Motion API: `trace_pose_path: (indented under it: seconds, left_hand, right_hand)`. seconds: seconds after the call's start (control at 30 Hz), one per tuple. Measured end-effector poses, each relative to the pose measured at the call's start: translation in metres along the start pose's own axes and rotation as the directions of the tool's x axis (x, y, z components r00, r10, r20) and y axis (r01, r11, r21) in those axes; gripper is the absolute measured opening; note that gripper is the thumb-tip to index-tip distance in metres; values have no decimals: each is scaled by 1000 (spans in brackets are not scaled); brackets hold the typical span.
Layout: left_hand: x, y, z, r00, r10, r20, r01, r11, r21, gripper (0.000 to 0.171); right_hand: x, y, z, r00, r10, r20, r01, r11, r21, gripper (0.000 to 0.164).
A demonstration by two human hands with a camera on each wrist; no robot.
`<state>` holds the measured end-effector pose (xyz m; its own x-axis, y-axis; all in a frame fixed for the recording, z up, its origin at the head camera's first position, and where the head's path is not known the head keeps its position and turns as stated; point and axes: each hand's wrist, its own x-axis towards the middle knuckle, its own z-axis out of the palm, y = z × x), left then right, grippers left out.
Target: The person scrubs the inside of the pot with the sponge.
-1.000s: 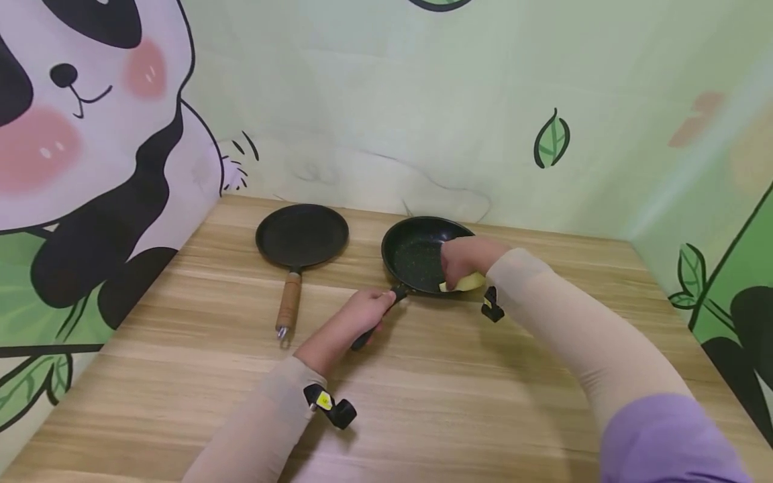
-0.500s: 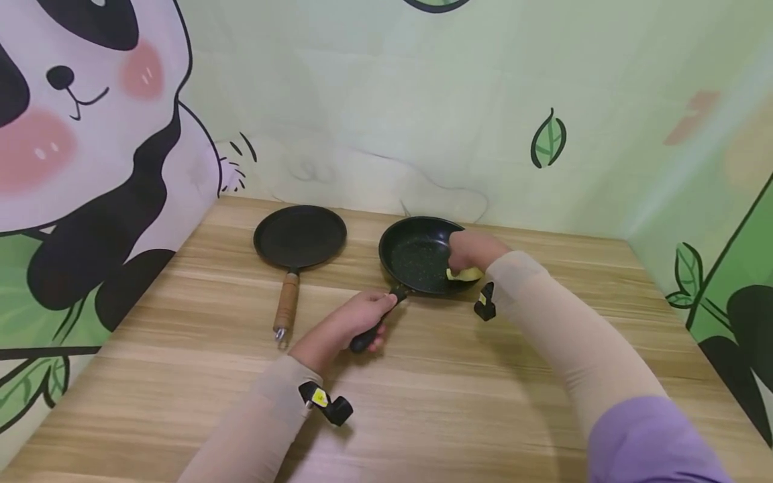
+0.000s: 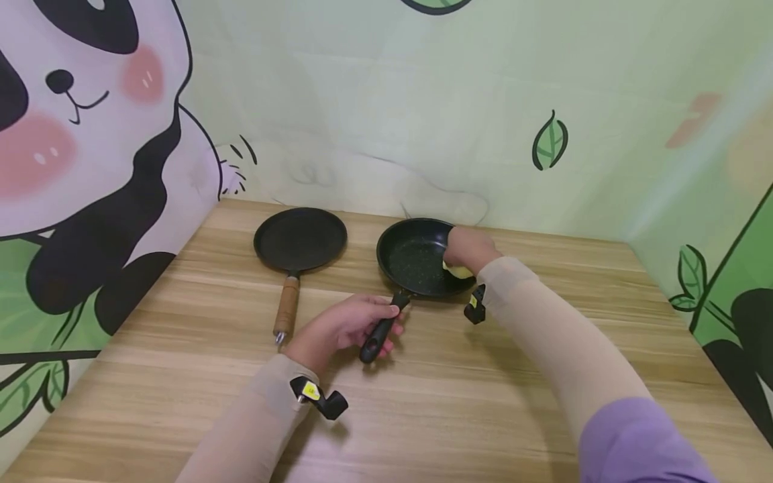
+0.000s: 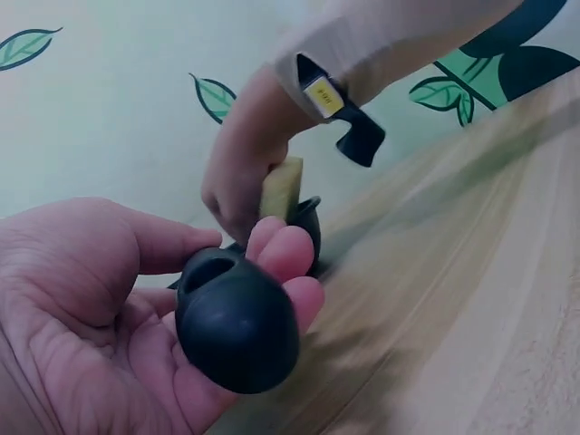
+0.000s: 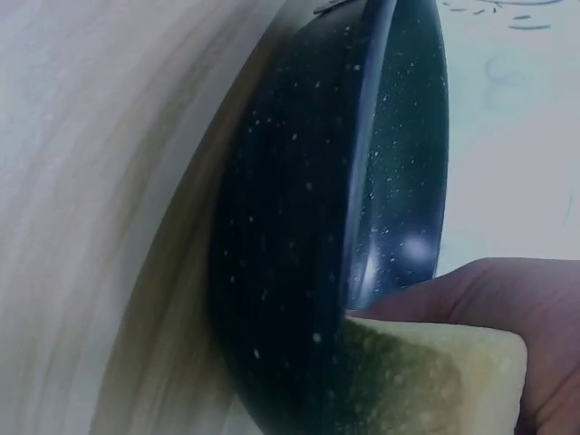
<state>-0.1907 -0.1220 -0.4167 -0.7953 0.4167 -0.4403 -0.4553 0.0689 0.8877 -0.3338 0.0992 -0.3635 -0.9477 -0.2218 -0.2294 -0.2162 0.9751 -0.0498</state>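
Note:
A black speckled frying pan (image 3: 417, 258) lies on the wooden table. My left hand (image 3: 362, 322) holds its black handle (image 3: 377, 339), thumb on top and fingers curled underneath. In the left wrist view the handle's rounded end (image 4: 237, 331) sits between thumb and fingers. My right hand (image 3: 471, 248) reaches over the pan's right side and grips a yellow sponge (image 3: 459, 270). The right wrist view shows the sponge (image 5: 453, 372) against the pan's rim, part of it darker. Most of the right fingers are hidden.
To the left lies a flat black griddle pan (image 3: 300, 238) with a wooden handle (image 3: 287, 305). The wooden table (image 3: 471, 402) meets a printed wall (image 3: 362, 100) just behind both pans. Each wrist carries a small black camera mount.
The frying pan's handle has swung slightly right as my left hand shifted its hold on it. My right hand and the sponge have moved a little along the pan's right side.

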Motion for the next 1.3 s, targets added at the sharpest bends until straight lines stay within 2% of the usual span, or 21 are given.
trace_pose_path:
  seconds: [0.13, 0.23, 0.47, 0.57, 0.73, 0.83, 1.0, 1.2, 1.3]
  left_hand:
    - [0, 1, 1, 1000, 19, -5, -19, 1000, -3, 33]
    - [1, 1, 1, 1000, 18, -12, -18, 1000, -19, 32]
    - [5, 1, 0, 1000, 5, -4, -5, 999, -33, 30]
    - [6, 0, 1, 1000, -4, -11, 4, 1000, -27, 30]
    - [6, 1, 4, 1000, -12, 4, 12, 1000, -17, 31]
    - [6, 1, 4, 1000, -10, 7, 10, 1000, -12, 30]
    - [5, 2, 2, 1000, -12, -10, 12, 1000, 1, 29]
    - [3, 2, 3, 1000, -19, -12, 18, 1000, -13, 28]
    - [2, 2, 4, 999, -19, -27, 19, 1000, -15, 27]
  right_hand:
    - [10, -1, 3, 998, 55, -43, -52, 996, 67, 17]
    - [21, -2, 6, 994, 87, -60, -83, 994, 75, 18]
    - [37, -8, 20, 983, 70, -171, -58, 996, 75, 21]
    - [42, -15, 28, 976, 66, -210, -42, 992, 117, 25]
    - [43, -29, 40, 966, 23, -259, 28, 981, 193, 23]
    - [43, -34, 44, 958, -43, -283, 115, 963, 242, 22]
    - [42, -40, 47, 927, -222, -303, 309, 910, 277, 22]
    - [34, -42, 49, 900, -352, -255, 417, 867, 274, 18]
    - [29, -41, 51, 872, -430, -236, 481, 843, 240, 19]
